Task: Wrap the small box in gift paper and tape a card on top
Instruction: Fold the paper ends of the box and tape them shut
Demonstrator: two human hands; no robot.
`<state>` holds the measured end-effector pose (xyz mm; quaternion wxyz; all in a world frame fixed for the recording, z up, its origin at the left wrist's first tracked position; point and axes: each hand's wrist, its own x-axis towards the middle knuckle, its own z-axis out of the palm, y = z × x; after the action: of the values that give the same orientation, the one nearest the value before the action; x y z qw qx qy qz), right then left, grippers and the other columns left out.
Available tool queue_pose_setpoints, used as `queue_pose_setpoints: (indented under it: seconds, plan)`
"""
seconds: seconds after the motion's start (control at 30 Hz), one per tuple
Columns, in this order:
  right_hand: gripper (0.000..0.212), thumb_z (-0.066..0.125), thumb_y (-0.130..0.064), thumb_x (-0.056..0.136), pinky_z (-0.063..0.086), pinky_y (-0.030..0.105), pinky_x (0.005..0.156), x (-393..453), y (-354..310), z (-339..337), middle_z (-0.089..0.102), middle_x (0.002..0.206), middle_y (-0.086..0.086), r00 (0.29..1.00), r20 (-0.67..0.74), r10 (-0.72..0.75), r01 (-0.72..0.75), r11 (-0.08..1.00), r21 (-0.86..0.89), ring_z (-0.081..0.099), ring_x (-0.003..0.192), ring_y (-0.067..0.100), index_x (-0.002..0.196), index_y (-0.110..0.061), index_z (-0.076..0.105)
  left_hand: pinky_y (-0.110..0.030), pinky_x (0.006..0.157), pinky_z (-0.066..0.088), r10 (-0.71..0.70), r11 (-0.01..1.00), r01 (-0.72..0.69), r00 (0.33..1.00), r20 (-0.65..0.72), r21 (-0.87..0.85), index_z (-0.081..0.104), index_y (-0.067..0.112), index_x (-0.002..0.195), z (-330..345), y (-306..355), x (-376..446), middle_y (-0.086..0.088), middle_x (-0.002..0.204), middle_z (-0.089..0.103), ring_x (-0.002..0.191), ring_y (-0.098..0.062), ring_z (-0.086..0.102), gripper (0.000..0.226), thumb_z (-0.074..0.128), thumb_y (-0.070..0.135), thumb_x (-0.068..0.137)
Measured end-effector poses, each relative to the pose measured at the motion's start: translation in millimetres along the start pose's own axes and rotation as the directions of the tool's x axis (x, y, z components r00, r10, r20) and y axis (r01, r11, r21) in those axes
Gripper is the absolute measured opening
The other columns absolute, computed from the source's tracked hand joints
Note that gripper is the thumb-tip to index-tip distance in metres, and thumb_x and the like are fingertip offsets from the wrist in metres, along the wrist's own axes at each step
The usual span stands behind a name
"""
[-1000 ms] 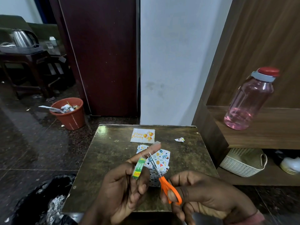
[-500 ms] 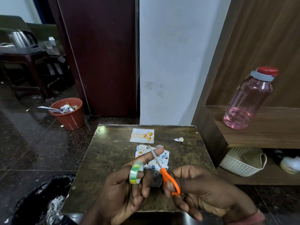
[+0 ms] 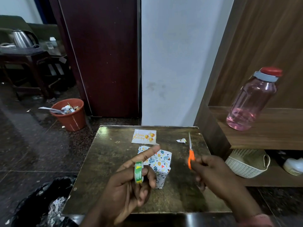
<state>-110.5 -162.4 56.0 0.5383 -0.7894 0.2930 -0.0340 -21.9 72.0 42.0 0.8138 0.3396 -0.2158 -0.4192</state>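
A small box [image 3: 159, 163] wrapped in white paper with coloured balloons stands on the dark table [image 3: 114, 161]. Behind it lies a white Happy Birthday card [image 3: 144, 136]. My left hand [image 3: 131, 185] holds a green tape roll [image 3: 139, 172] in front of the box, with the index finger stretched out and a bit of clear tape stuck at its tip. My right hand [image 3: 213, 174] grips orange-handled scissors [image 3: 190, 153] to the right of the box, blades closed and pointing away.
A paper scrap [image 3: 181, 140] lies near the table's far right corner. A pink bottle [image 3: 252, 102] stands on the wooden shelf at right, a white basket [image 3: 246, 163] below it. An orange bin [image 3: 70, 113] and a black bag [image 3: 41, 202] sit on the floor at left.
My right hand has swung the scissors away from the tape to the right. My left hand keeps the roll, with a cut piece of tape on the index fingertip.
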Motion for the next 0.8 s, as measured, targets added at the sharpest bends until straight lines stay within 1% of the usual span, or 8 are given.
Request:
queue_pose_setpoints:
  seconds: [0.07,0.1,0.23,0.4,0.6,0.67,0.73,0.8]
  plan:
    - [0.033,0.065,-0.036,0.094,0.044,0.035,0.063,5,10,6,0.070,0.075,0.014,0.992,-0.122,0.012,-0.061,0.913,-0.403,0.068,0.073,0.029,0.077,-0.008,0.066,-0.021,0.036,0.043,0.041,0.997,-0.038,0.997,-0.062,0.062,0.062,0.013,0.141,3,-1,2,-0.022,0.072,0.063,0.039,-0.015,0.055,0.056,0.058,0.006,0.085]
    - [0.030,0.061,-0.037,0.096,0.041,0.031,0.063,6,12,10,0.072,0.087,0.013,0.987,-0.158,0.017,-0.096,0.852,-0.514,0.070,0.086,0.029,0.085,-0.010,0.069,-0.022,0.035,0.043,0.055,0.995,-0.047,0.994,-0.096,0.083,0.063,0.014,0.140,3,-2,3,-0.023,0.073,0.063,0.038,-0.015,0.054,0.055,0.056,0.008,0.086]
    - [0.036,0.056,-0.040,0.097,0.038,0.025,0.069,5,11,20,0.072,0.108,0.014,0.966,-0.257,0.030,-0.193,0.744,-0.639,0.068,0.105,0.031,0.100,-0.007,0.069,-0.024,0.036,0.043,0.085,0.990,-0.068,0.987,-0.139,0.125,0.064,0.016,0.139,6,-3,2,-0.028,0.077,0.063,0.039,-0.018,0.053,0.054,0.054,0.008,0.086]
    - [0.030,0.057,-0.034,0.094,0.050,0.030,0.083,4,13,28,0.070,0.114,0.015,0.948,-0.306,0.091,-0.274,0.725,-0.632,0.066,0.110,0.032,0.104,-0.007,0.067,-0.024,0.037,0.044,0.078,0.985,-0.056,0.988,-0.133,0.161,0.063,0.017,0.139,8,-3,2,-0.030,0.079,0.064,0.040,-0.018,0.054,0.054,0.055,0.008,0.086]
    - [0.036,0.058,-0.049,0.091,0.044,0.031,0.072,-3,10,28,0.072,0.100,0.010,0.957,-0.289,0.020,-0.216,0.712,-0.668,0.068,0.101,0.032,0.075,-0.016,0.053,-0.024,0.038,0.045,0.076,0.983,-0.053,0.989,-0.125,0.174,0.063,0.017,0.139,12,-2,2,-0.030,0.079,0.064,0.040,-0.018,0.054,0.053,0.056,0.009,0.088]
    - [0.038,0.058,-0.047,0.091,0.047,0.032,0.070,-4,4,25,0.072,0.090,0.009,0.944,-0.323,-0.071,-0.175,0.722,-0.670,0.070,0.094,0.032,0.076,-0.013,0.061,-0.024,0.038,0.045,0.074,0.983,-0.052,0.990,-0.123,0.174,0.063,0.016,0.140,12,-1,2,-0.030,0.079,0.065,0.040,-0.018,0.055,0.053,0.056,0.009,0.088]
    - [0.030,0.060,-0.040,0.094,0.048,0.031,0.065,-8,-9,21,0.070,0.079,0.001,0.894,-0.360,-0.267,0.014,0.820,-0.572,0.070,0.083,0.023,0.075,-0.018,0.068,-0.024,0.038,0.045,0.074,0.982,-0.051,0.990,-0.122,0.182,0.063,0.016,0.140,13,-1,2,-0.030,0.079,0.065,0.040,-0.018,0.055,0.052,0.056,0.009,0.088]
    - [0.026,0.066,-0.039,0.095,0.046,0.025,0.062,-20,-32,20,0.067,0.070,-0.007,0.833,-0.367,-0.414,0.311,0.899,-0.309,0.064,0.069,0.006,0.074,-0.026,0.069,-0.024,0.038,0.045,0.075,0.981,-0.051,0.990,-0.121,0.190,0.063,0.017,0.139,13,-2,2,-0.031,0.079,0.064,0.040,-0.019,0.055,0.052,0.056,0.008,0.088]
